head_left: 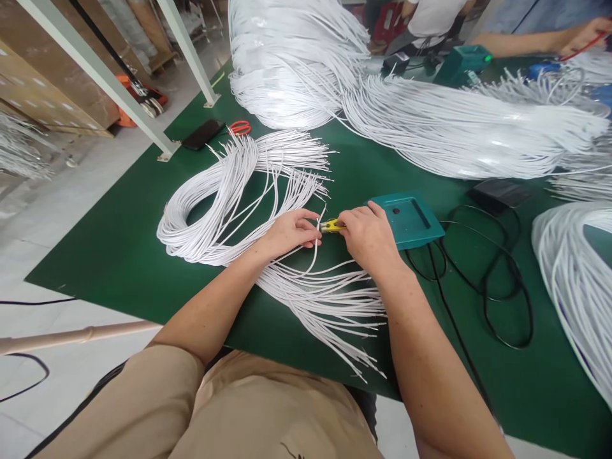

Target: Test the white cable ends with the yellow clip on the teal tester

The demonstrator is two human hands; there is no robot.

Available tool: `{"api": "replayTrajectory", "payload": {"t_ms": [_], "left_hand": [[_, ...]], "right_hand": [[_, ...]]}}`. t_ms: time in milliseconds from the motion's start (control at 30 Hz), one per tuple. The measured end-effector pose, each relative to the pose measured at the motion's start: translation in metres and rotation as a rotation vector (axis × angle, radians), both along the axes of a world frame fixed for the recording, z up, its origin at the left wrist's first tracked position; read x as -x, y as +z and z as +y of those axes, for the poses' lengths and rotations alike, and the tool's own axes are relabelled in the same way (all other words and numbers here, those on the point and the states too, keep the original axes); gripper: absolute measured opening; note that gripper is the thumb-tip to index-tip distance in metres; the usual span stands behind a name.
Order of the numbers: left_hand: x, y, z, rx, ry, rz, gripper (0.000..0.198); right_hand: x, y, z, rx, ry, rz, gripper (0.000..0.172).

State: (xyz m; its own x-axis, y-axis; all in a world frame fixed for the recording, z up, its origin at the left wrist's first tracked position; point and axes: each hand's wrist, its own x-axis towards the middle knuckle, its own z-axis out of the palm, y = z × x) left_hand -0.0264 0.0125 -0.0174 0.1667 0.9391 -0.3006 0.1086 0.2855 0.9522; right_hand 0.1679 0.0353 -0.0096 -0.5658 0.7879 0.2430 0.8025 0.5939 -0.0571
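My left hand (291, 229) pinches a single white cable (315, 250) near its tip, over the middle of the table. Wrapped around a small yellow hand tool (331, 225), my right hand (369, 234) holds its narrow end against that cable. Whether the tool is a cutter or a stripper I cannot make out. A looped bundle of white cables (191, 237) lies beyond and to the left of my left hand. Its loose ends (329, 299) fan out below my wrists. Just right of my right hand sits a teal device (412, 220) with a recessed top.
Large heaps of white cable (296, 64) cover the back of the green table (109, 255). Another coil (574, 274) lies at the right. Black cords (507, 255) trail from the devices. A phone (203, 134) and red-handled scissors (240, 127) lie back left. A co-worker's arm (526, 43) reaches in.
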Motion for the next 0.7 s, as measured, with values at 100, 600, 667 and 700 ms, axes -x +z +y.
{"api": "replayTrajectory", "payload": {"t_ms": [100, 600, 667, 700], "left_hand": [[0.0, -0.008, 0.001, -0.025, -0.002, 0.046, 0.043], [-0.012, -0.018, -0.002, -0.029, 0.047, 0.154, 0.042], [-0.012, -0.018, -0.002, -0.041, 0.041, 0.163, 0.041], [-0.011, -0.018, -0.002, -0.048, 0.036, 0.171, 0.041]], "right_hand": [[0.001, 0.001, 0.0, -0.017, 0.004, 0.011, 0.021], [-0.002, 0.003, -0.003, -0.091, -0.07, 0.074, 0.023], [-0.008, 0.003, -0.005, -0.176, -0.22, 0.119, 0.027], [-0.011, 0.001, -0.005, -0.21, -0.309, 0.135, 0.031]]}}
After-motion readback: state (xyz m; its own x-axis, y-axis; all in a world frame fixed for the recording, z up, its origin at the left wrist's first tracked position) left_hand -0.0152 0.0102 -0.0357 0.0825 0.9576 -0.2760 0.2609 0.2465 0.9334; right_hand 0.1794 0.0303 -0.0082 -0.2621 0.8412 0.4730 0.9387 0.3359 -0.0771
